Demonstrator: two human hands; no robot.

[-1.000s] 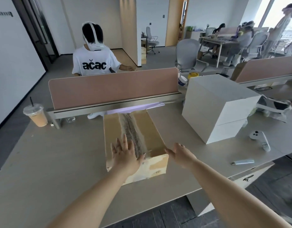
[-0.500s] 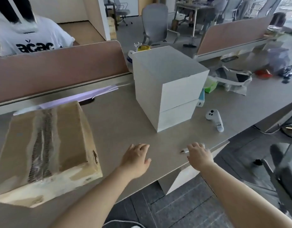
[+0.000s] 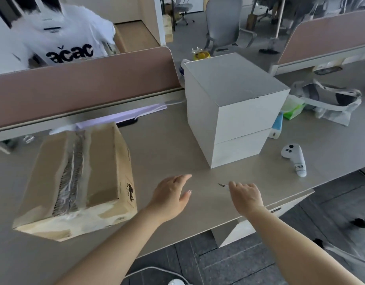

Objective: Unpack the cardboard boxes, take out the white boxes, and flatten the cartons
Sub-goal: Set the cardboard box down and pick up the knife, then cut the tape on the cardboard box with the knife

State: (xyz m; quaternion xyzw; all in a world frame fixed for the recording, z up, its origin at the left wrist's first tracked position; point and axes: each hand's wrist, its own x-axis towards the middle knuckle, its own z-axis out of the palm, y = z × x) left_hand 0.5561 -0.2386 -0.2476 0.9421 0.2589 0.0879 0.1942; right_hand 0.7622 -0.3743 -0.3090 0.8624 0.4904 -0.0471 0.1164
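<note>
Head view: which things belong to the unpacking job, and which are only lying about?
Job: taped cardboard box; two stacked white boxes; slim tool, its tip showing from the right hand; left hand, holding nothing.
Lying about: white controller; bagged headset; green packet.

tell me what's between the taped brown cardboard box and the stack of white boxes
Only bare grey desk top separates brown cardboard box from stacked white boxes, head view.
</note>
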